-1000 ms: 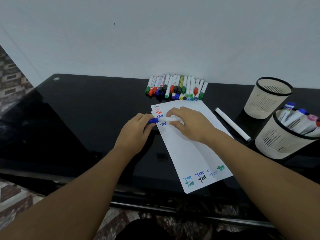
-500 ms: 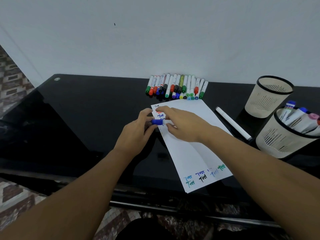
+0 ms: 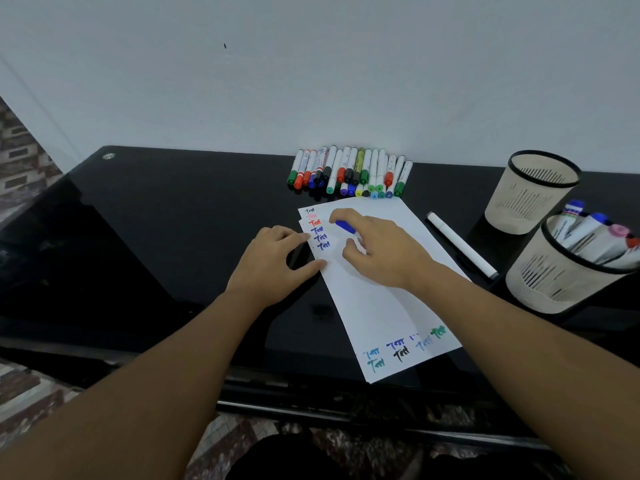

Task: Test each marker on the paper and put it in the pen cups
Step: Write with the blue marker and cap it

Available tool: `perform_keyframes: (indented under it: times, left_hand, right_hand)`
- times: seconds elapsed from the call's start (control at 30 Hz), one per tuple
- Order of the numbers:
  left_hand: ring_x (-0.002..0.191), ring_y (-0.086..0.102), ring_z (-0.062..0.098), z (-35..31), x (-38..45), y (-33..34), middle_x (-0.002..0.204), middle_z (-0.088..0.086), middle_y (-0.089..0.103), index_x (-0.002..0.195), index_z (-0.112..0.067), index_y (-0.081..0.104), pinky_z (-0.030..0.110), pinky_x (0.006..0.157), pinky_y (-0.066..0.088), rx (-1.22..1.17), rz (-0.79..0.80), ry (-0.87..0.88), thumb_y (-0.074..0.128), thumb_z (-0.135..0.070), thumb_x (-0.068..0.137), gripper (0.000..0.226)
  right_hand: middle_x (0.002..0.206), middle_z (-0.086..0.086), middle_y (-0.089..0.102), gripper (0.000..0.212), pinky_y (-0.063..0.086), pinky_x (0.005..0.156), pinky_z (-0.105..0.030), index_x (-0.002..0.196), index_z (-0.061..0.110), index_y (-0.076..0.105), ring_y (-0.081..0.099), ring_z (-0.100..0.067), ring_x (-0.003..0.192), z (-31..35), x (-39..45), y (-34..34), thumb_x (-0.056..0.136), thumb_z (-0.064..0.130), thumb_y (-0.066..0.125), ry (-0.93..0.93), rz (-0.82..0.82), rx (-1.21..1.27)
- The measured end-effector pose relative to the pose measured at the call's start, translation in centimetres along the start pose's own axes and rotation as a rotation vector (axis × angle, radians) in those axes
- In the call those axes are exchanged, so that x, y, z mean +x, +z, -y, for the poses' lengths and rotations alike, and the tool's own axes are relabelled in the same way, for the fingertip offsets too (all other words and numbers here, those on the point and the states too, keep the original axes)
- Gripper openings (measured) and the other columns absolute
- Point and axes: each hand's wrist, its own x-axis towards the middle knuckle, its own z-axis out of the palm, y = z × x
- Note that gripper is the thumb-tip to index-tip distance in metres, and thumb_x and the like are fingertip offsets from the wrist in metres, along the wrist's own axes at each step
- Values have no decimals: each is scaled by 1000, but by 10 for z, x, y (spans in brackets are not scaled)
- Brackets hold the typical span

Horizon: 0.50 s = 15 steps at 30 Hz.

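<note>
White paper sheets (image 3: 381, 306) lie on the black glass table (image 3: 173, 220), with "Test" written in several colours at the top left and the bottom. My right hand (image 3: 381, 251) holds a blue-capped marker (image 3: 345, 226) over the upper part of the paper. My left hand (image 3: 273, 265) rests at the paper's left edge, fingertips touching it, holding nothing. A row of several capped markers (image 3: 349, 173) lies by the wall. Two mesh pen cups stand at the right: the far cup (image 3: 530, 195) looks empty, the near cup (image 3: 561, 271) holds several markers.
A white marker with a black end (image 3: 460, 244) lies on the table between the paper and the cups. The wall (image 3: 311, 81) rises right behind the table. The table's front edge runs below the paper, with patterned floor beneath.
My left hand has let go of the marker's blue cap end and dropped to the paper's edge. My right hand has lifted the capped marker up and to the right.
</note>
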Motion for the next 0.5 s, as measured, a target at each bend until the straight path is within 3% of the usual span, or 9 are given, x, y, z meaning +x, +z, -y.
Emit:
perform_keyframes:
  times: [0.13,0.27,0.37,0.5]
  left_hand:
    - [115,47,12,2,0,1,125,-7,59,135,-27,63,42,97,50,10,3,8,53,-75,85,70]
    - [116,45,12,2,2,1,126,-9,55,138,-32,61,43,99,48,51,45,-7,41,-85,80,82]
    - [115,42,11,3,2,2,126,-11,51,138,-35,61,42,102,46,62,62,-13,39,-89,78,84]
    - [115,40,9,3,4,3,126,-13,48,137,-37,62,40,104,44,60,74,-22,39,-89,77,82]
  right_hand:
    - [68,7,47,41,37,58,-30,140,35,42,49,-12,63,-3,-10,-2,101,24,49,16,-10,21]
    - [88,0,58,47,46,73,-37,148,37,37,55,-14,77,-12,-12,-4,104,21,43,105,-36,101]
    - [94,-9,65,56,52,74,-41,159,34,22,61,-21,79,-24,-15,-9,107,20,40,158,-72,105]
    - [108,-10,71,36,58,73,-50,138,19,37,67,-25,79,-47,-23,-20,107,29,51,288,-209,-18]
